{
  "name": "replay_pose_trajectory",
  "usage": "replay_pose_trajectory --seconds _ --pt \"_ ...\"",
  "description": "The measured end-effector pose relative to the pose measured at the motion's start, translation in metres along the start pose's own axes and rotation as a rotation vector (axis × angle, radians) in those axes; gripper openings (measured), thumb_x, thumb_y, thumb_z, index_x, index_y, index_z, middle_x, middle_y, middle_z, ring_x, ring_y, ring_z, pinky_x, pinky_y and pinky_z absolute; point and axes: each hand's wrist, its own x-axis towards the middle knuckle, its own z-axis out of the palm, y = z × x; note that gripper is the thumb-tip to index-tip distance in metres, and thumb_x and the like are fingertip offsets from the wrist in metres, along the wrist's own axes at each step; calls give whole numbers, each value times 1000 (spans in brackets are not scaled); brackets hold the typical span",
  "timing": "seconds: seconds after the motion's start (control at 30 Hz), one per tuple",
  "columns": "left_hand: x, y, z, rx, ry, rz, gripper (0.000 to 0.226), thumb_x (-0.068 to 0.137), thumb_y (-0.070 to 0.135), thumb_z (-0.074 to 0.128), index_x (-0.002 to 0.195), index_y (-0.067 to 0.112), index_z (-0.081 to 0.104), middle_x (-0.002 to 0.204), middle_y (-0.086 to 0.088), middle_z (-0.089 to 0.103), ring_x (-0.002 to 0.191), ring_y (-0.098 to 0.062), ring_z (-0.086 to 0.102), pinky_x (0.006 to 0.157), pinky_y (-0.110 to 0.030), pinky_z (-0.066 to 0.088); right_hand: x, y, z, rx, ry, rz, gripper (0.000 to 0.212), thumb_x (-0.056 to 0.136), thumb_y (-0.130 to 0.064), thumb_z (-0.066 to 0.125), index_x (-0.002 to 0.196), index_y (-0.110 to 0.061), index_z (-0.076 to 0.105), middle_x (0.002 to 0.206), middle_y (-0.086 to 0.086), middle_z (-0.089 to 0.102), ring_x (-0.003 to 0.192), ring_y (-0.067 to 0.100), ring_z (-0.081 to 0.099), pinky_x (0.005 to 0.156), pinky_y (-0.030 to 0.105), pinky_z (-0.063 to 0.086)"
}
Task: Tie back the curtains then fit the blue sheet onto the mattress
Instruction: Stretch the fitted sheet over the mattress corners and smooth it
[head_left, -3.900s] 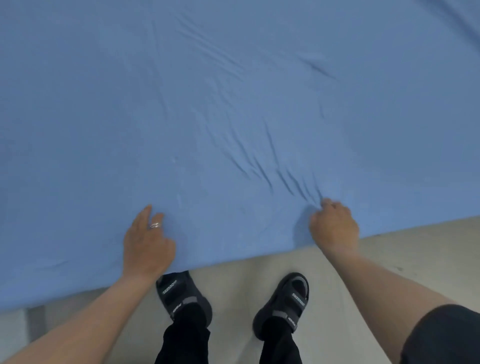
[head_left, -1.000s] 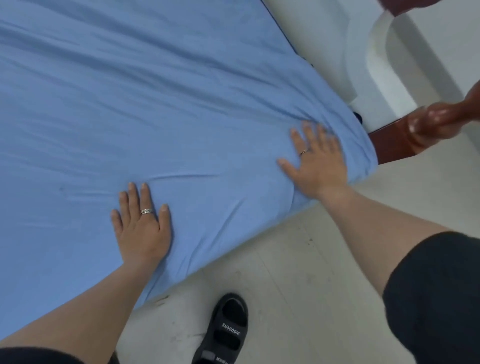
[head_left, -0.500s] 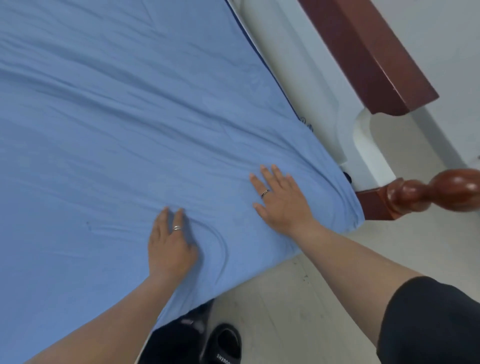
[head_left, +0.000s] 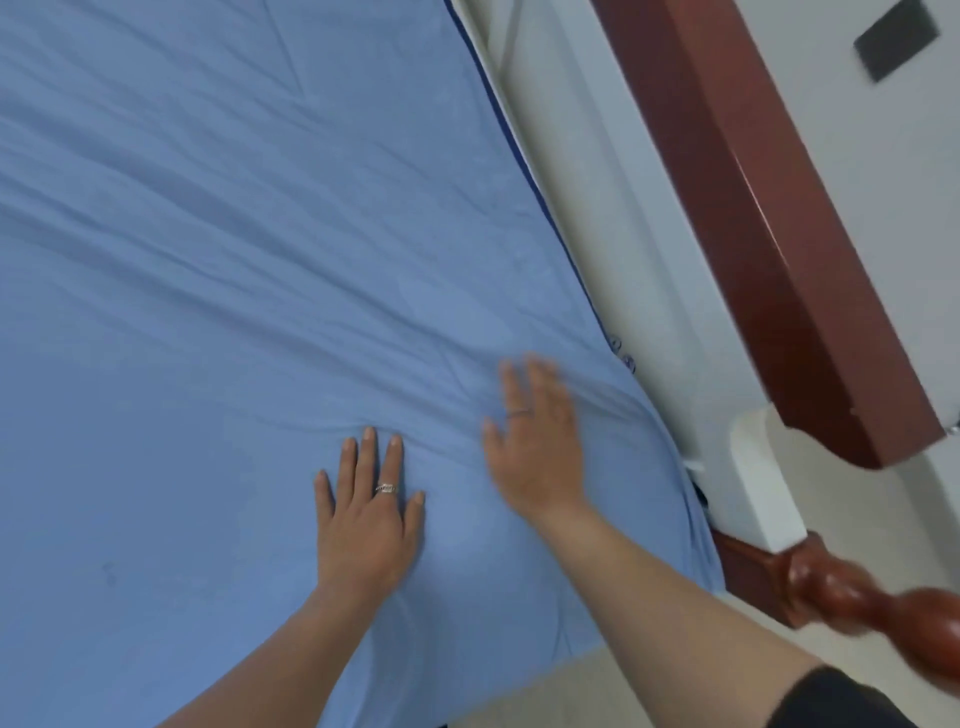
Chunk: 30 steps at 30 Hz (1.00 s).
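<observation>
The blue sheet (head_left: 249, 270) lies spread across the top of the bed and fills most of the view. It wraps down over the bed's near right corner, and the mattress under it is covered from sight. Long soft creases run slantwise across the cloth and gather toward the two hands. The left hand (head_left: 369, 525) lies flat on the sheet close to the bed's near edge, palm down and fingers straight and slightly spread. It grasps nothing and wears a silver ring (head_left: 387, 488) on one finger. The right hand (head_left: 535, 447) is blurred. It too lies palm down with straight fingers on the sheet, nearer the right corner and just beside the left hand, and it clasps nothing. A thin band (head_left: 519, 413) shows on one of its fingers. A dark blue strip (head_left: 519, 161) runs along the sheet's right edge. Against it stands a white padded panel (head_left: 623, 218), topped by a dark red wooden rail (head_left: 769, 223). A few small dark marks (head_left: 623, 356) sit where the sheet meets the panel, too small to read. A turned wooden post (head_left: 852, 592) juts out at the bed's near right corner. A dark rectangle (head_left: 896, 44) hangs on the grey wall at the upper right. Pale floor (head_left: 582, 691) shows below the bed's near edge, and a dark sleeve (head_left: 852, 701) covers the right upper arm.
</observation>
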Motion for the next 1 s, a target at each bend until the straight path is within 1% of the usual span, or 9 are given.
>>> replay_pose_trajectory --seconds 0.13,0.23,0.37,0.47,0.63,0.7,0.87,0.93,1.0 --pt "14 0 4 13 27 -1 72 95 59 26 159 29 12 168 2 0 154 -19 -8 122 -55 1 70 -54 27 -89 -181 -401 68 94 -46 46 156 -27 28 165 4 18 153 28 9 123 49 12" --pt "15 -1 7 12 13 12 72 95 57 30 159 29 14 168 1 5 155 -21 -2 121 -57 5 100 -23 45 -235 -262 -549 70 93 -61 39 156 -32 27 166 0 17 153 25 9 122 49 13" --pt "14 -4 4 7 12 2 71 95 57 30 159 29 16 167 2 8 155 -21 -1 121 -56 7 115 34 25 -253 -255 -317 78 94 -67 29 159 -28 9 167 0 -1 154 20 -5 124 43 3" --pt "14 0 0 -5 -20 -8 72 95 56 29 159 29 13 168 2 6 154 -19 -4 120 -55 5 121 58 5 -248 -226 -12 72 98 -64 19 159 -31 -2 167 2 -7 153 22 -9 124 45 3" --pt "17 31 -15 -25 -115 -178 77 91 41 39 159 22 8 167 -3 -4 154 -25 -9 121 -56 12 124 65 -20 -10 -398 514 80 96 -68 23 156 -30 -13 158 18 23 141 37 33 114 49 28" --pt "17 58 -22 -85 -148 -282 80 95 38 45 159 18 2 166 -6 -11 153 -26 -12 123 -50 8 118 51 -31 -29 -386 585 82 97 -60 33 157 -25 -9 153 18 28 138 38 34 112 50 30" --pt "20 129 -31 -213 -181 -400 77 95 41 49 159 17 14 166 -9 -1 153 -29 2 123 -41 18 108 23 -84 -71 -428 237 75 92 -25 46 159 -21 12 164 11 8 150 31 9 121 45 14" --pt "24 163 -31 -327 -155 -460 72 94 39 53 156 15 25 165 -7 10 152 -27 12 120 -42 26 105 20 -110 -24 -476 68 57 91 -21 45 147 -16 40 158 13 28 145 33 24 117 43 23" --pt "20 207 -29 -500 -105 -519 64 92 35 58 149 13 39 162 -8 22 148 -27 23 116 -43 32 105 26 -143 43 -639 -118 36 90 -18 45 123 -12 58 134 13 55 127 35 48 103 40 41"
